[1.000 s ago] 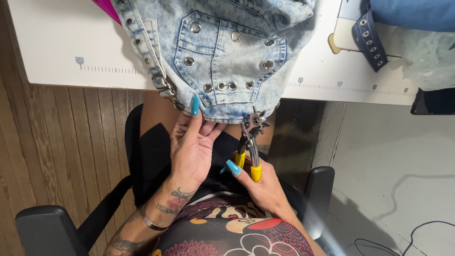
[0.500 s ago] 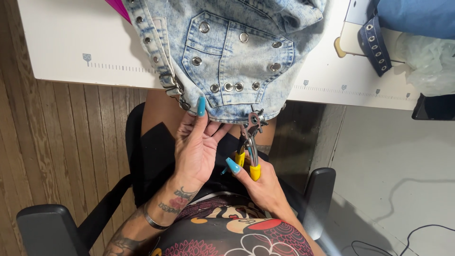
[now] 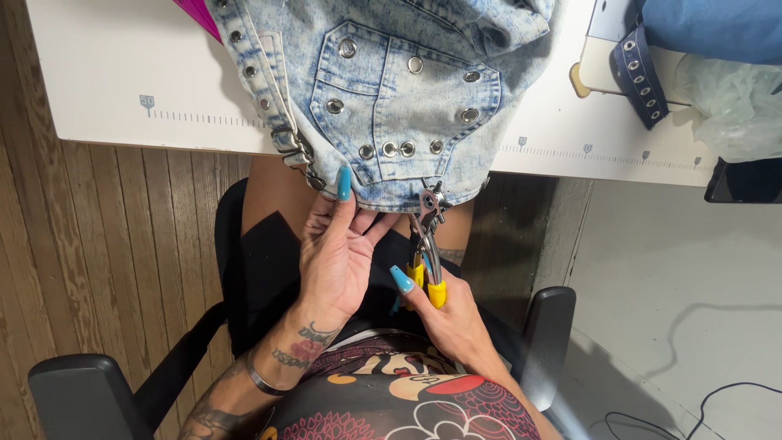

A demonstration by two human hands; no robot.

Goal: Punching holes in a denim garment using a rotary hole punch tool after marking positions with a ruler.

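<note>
A pale acid-washed denim garment [image 3: 391, 90] studded with metal eyelets hangs over the front edge of the white table [image 3: 122, 81]. My left hand [image 3: 342, 248] pinches its lower hem, thumb on top with a long teal nail and fingers underneath. My right hand [image 3: 448, 314] grips a pair of yellow-handled punch pliers [image 3: 428, 244]. The metal head of the pliers bites the hem just to the right of my left hand.
A small chain [image 3: 297, 155] hangs from the garment's left edge. A dark studded strap [image 3: 639, 73], blue fabric [image 3: 717, 28] and a clear plastic bag [image 3: 733, 102] lie at the table's right. I sit in a black armchair [image 3: 73, 395]. A cable [image 3: 700, 403] lies on the floor.
The view has shifted slightly, so the garment and table sit a little higher and further right. Both hands keep their hold on the hem and the pliers.
</note>
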